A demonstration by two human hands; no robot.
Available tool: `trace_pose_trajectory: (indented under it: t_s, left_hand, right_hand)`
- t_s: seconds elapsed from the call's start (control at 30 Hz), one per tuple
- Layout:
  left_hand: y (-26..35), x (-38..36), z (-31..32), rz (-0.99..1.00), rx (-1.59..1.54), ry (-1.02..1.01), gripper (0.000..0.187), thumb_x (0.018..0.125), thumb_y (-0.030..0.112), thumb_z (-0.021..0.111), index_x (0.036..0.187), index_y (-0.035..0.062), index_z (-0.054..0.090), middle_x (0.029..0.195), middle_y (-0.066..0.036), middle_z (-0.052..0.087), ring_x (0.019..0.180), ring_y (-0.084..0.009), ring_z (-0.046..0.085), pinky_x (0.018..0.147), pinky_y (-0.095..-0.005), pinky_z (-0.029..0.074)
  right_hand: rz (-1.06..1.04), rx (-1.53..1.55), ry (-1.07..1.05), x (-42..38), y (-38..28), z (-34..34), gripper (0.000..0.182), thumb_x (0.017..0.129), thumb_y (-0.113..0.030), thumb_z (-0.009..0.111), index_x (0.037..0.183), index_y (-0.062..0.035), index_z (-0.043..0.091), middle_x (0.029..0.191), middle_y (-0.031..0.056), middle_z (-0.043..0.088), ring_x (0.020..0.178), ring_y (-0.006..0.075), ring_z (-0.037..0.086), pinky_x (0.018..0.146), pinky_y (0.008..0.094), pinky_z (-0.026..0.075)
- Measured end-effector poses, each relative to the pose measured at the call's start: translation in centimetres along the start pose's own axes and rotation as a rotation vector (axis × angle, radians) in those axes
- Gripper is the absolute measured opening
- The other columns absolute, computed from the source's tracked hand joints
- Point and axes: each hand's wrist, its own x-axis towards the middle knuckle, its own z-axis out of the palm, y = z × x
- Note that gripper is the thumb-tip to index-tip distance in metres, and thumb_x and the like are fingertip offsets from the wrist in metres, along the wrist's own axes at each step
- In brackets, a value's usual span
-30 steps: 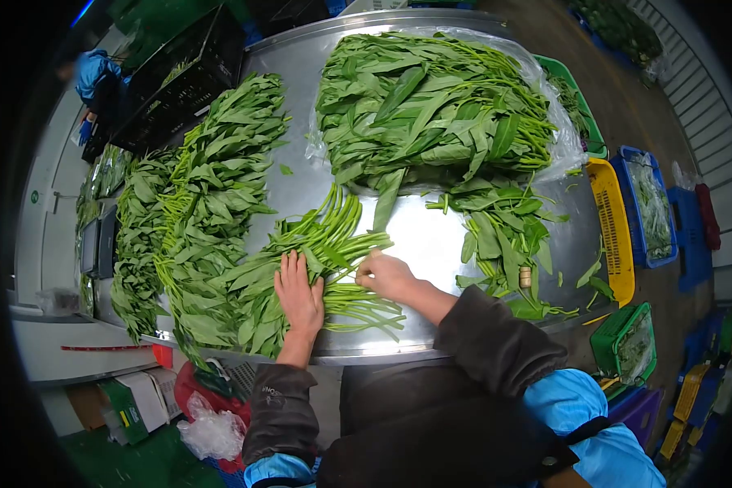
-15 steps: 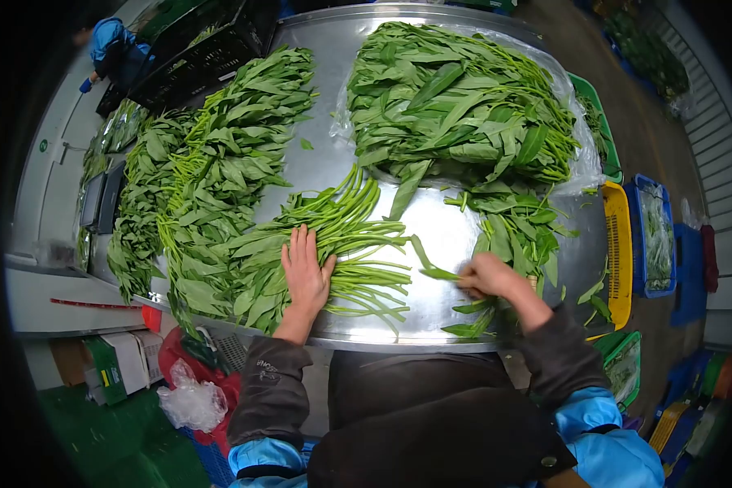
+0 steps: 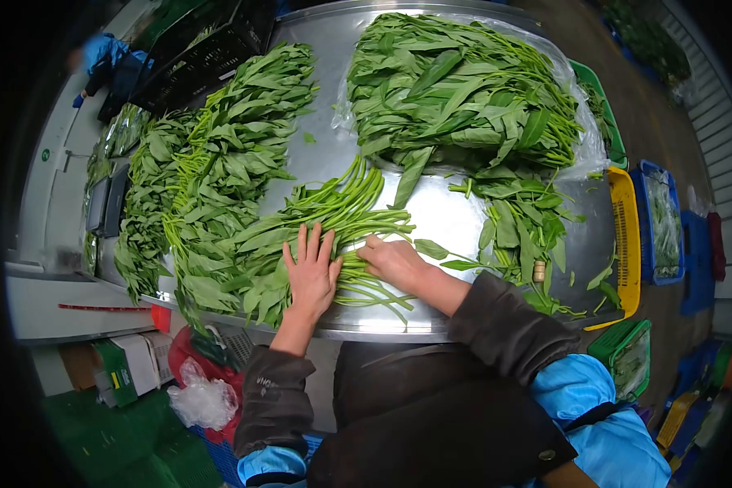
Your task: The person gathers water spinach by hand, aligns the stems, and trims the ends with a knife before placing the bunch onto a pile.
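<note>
Resting on bunched water spinach (image 3: 272,240), the left hand (image 3: 309,276) lay spread open.
The right hand (image 3: 394,264) curled at the stems (image 3: 374,220) beside it, grip unclear; lettering (image 3: 276,383) on the left sleeve (image 3: 275,411) was unreadable.

Dark-sleeved forearms (image 3: 508,329) cross the near edge of the table (image 3: 455,215). The left hand (image 3: 310,275) lies palm down, fingers spread toward the far edge — the right hand (image 3: 393,264), just beside it, has curled fingers.
</note>
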Motion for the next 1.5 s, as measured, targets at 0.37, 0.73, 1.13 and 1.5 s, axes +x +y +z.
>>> trace_pose_trajectory:
  t_s: [0.37, 0.73, 1.13, 1.5]
  left_hand:
    - [-1.2, -0.4, 2.8, -0.010, 0.022, 0.000, 0.058, 0.091, 0.035, 0.051, 0.142, 0.0141, 0.036, 0.150, -0.010, 0.028, 0.141, -0.0307, 0.018, 0.111, -0.0566, 0.009]
    - [-0.4, 0.4, 0.3, -0.067, -0.109, -0.045, 0.059, 0.087, 0.030, 0.057, 0.140, 0.0117, 0.038, 0.149, -0.012, 0.029, 0.141, -0.0312, 0.017, 0.111, -0.0570, 0.010]
    - [3.8, -3.8, 0.6, 0.143, -0.214, 0.037, 0.041, 0.077, 0.010, 0.061, 0.116, 0.0042, 0.056, 0.126, -0.014, 0.051, 0.131, -0.0362, 0.035, 0.110, -0.0537, 0.021]
    - [3.3, -2.4, 0.4, 0.079, -0.421, 0.086, 0.055, 0.069, 0.004, 0.068, 0.122, 0.0036, 0.051, 0.131, -0.017, 0.046, 0.130, -0.0384, 0.035, 0.108, -0.0491, 0.028]
  right_hand:
    - [-0.123, -0.024, -0.004, 1.4, 1.3, -0.5, 0.015, 0.083, -0.019, 0.062, 0.088, -0.0052, 0.060, 0.087, 0.0127, 0.057, 0.075, 0.0337, 0.060, 0.066, 0.0427, 0.049]
    - [0.141, -0.351, -0.776, -6.4, 2.0, -10.3, 0.021, 0.085, -0.023, 0.054, 0.089, -0.0062, 0.066, 0.087, 0.0159, 0.066, 0.084, 0.0352, 0.063, 0.077, 0.0438, 0.050]
    - [0.022, -0.220, -0.016, -2.3, 1.4, -2.5, 0.015, 0.077, -0.004, 0.056, 0.088, -0.0062, 0.067, 0.087, 0.0148, 0.063, 0.074, 0.0321, 0.066, 0.063, 0.0429, 0.052]
    - [-0.114, -0.177, 0.077, -1.5, 2.5, -1.4, 0.012, 0.083, -0.015, 0.058, 0.093, -0.0090, 0.060, 0.083, 0.0093, 0.059, 0.065, 0.0289, 0.063, 0.059, 0.0390, 0.051]
